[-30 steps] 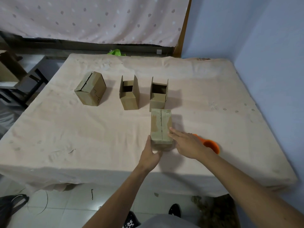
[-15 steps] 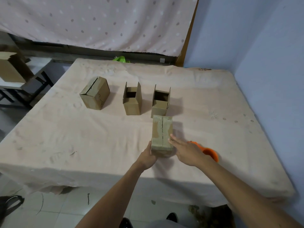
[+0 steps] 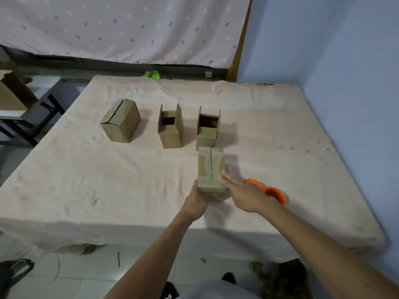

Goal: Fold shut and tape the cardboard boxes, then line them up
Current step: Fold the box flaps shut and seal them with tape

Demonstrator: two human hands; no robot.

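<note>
A taped cardboard box (image 3: 210, 169) stands on the cloth-covered table (image 3: 129, 190) just in front of me. My left hand (image 3: 195, 202) grips its near left corner. My right hand (image 3: 241, 194) lies flat with fingers straight against its right side. Behind it stand two boxes with flaps up, one in the middle (image 3: 170, 128) and one on the right (image 3: 207, 128). A closed box (image 3: 121, 120) sits at an angle on the left, its top seam slightly apart. An orange tape dispenser (image 3: 272, 192) lies on the table behind my right hand.
A blue wall (image 3: 345, 83) runs along the table's right side and a dotted curtain (image 3: 129, 29) hangs behind. At far left a stand (image 3: 21, 117) carries another cardboard box (image 3: 10, 93). Something green (image 3: 154, 74) peeks over the table's far edge.
The taped box with both hands on it sits slightly farther from me, closer to the right open box. The camera view has pulled back and tilted a little.
</note>
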